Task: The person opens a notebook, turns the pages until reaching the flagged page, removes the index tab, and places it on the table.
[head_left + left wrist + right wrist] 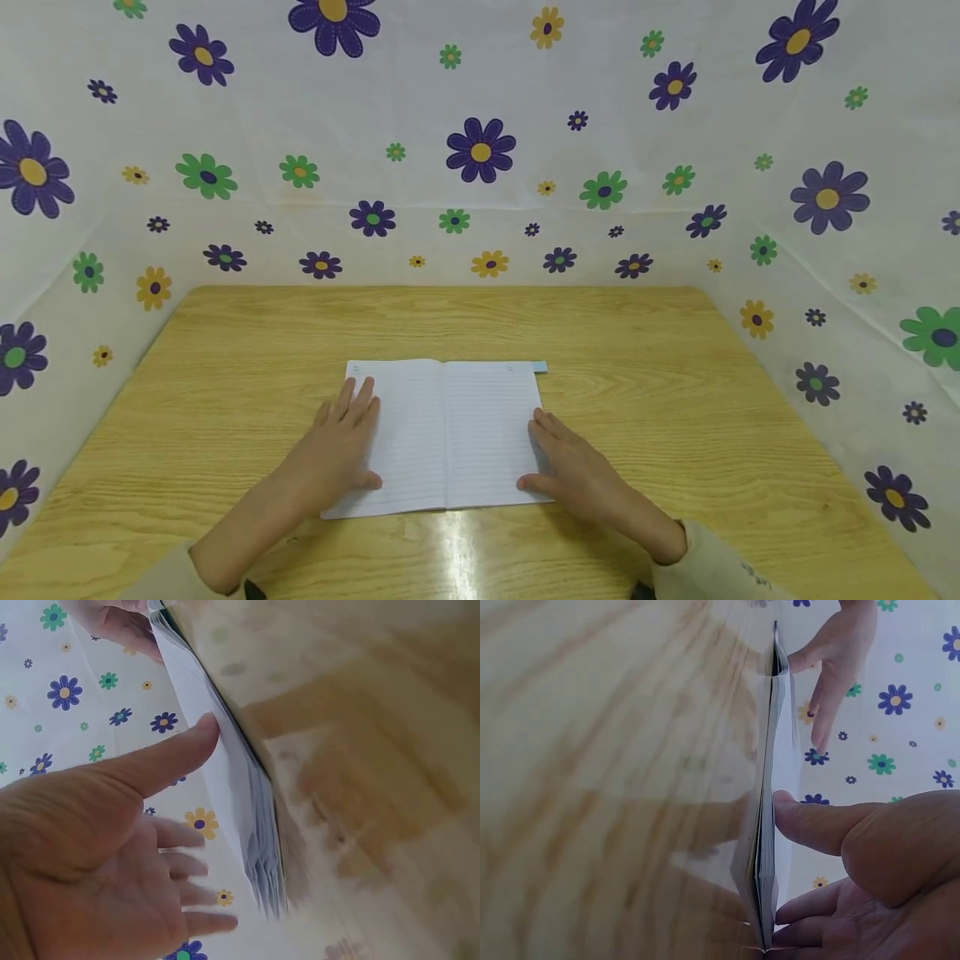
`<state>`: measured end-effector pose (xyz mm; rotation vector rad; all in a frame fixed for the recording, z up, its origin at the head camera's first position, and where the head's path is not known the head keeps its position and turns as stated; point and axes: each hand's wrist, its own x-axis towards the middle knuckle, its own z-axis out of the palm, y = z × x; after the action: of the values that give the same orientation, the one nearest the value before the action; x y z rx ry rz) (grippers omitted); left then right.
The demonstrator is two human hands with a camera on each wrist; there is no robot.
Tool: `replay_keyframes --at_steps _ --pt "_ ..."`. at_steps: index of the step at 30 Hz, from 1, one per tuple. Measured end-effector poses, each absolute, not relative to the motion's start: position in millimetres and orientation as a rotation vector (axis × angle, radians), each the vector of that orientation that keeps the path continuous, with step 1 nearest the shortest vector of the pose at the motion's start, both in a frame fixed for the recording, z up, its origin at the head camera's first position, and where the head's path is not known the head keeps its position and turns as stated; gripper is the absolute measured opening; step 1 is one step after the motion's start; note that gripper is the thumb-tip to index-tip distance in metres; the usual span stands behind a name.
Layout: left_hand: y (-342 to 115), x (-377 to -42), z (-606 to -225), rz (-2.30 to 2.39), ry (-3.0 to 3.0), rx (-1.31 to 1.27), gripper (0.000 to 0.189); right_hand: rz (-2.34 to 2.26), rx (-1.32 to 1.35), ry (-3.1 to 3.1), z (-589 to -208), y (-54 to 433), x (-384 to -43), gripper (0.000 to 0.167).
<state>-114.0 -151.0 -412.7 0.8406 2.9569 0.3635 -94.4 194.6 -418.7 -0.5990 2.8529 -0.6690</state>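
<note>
An open notebook (408, 433) with blank lined pages lies flat on the table, its middle fold running away from me. My left hand (337, 446) rests on the outer part of the left page, fingers extended and thumb spread toward the fold. On the opposite side, my right hand (577, 471) lies at the right page's outer edge, its thumb on the paper. The left wrist view shows the left thumb touching the page (232, 795) near the notebook's edge. Seen from the right wrist, the page stack (765, 847) sits low on the tabletop beside the right thumb and fingers.
A light blue tab (539, 367) sticks out at the notebook's top right corner. The wood-grain table (450, 321) extends around it. A white cloth (412, 100) printed with flowers stands behind the table and along both sides.
</note>
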Motion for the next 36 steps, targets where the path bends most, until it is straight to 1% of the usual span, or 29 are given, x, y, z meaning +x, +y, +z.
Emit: replay_keyframes --at_steps 3,6,9,13,15,21,26,31,36 --pt "-147.6 -113.6 -413.0 0.402 2.852 0.987 0.086 -0.649 -0.588 2.855 -419.3 194.2 -94.8 0.082" --pt "-144.7 -113.0 -414.7 0.445 2.751 1.059 0.071 -0.637 -0.590 2.857 -420.1 193.9 -95.8 0.081" --pt "-143.9 -111.8 -415.7 0.458 2.689 1.041 0.063 -0.633 -0.604 2.854 -419.6 194.5 -96.0 0.080" --pt "-145.0 -111.2 -417.2 0.454 2.657 0.972 0.058 -0.635 -0.607 2.847 -417.9 195.0 -95.6 0.080" --pt "-147.2 -111.2 -418.6 0.446 2.659 0.932 0.060 -0.641 -0.601 2.843 -416.8 195.0 -95.4 0.081" --pt "-160.1 -107.1 -421.1 0.418 2.708 0.810 0.082 -0.661 -0.599 2.832 -416.5 195.0 -95.6 0.082" --pt "-171.3 -104.1 -423.0 0.436 2.722 0.742 0.092 -0.675 -0.580 2.831 -417.1 194.2 -95.5 0.080" --pt "-175.1 -104.9 -422.8 0.450 2.721 0.752 0.095 -0.666 -0.529 2.881 -418.2 191.5 -96.3 0.069" --pt "-173.6 -104.3 -419.2 0.474 2.708 0.719 0.095 -0.661 -0.484 2.955 -413.6 188.1 -96.7 0.049"
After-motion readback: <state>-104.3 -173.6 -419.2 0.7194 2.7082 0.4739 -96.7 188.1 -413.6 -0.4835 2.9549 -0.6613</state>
